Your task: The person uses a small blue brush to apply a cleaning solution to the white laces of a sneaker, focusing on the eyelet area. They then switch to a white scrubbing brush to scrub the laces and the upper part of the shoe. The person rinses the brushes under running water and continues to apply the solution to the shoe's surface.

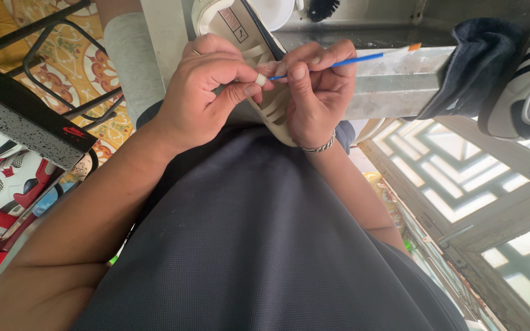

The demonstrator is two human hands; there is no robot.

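Patterned floor tiles [75, 55] and a metal bench [394, 79] fill the background. Against the bench's near edge, the left hand [200, 92] pinches the cream shoe [259, 67] between thumb and fingers. Just beside it, the right hand [317, 92] closes around a thin blue brush [351, 60], its tip touching the shoe's side.

two hands [203, 92] [317, 86] – one brush [338, 62] – three shoes [246, 37] [526, 92] [7, 184]

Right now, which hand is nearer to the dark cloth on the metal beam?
Right. The right hand, holding the blue brush, lies between the dark cloth and the left hand, which holds the pale shoe.
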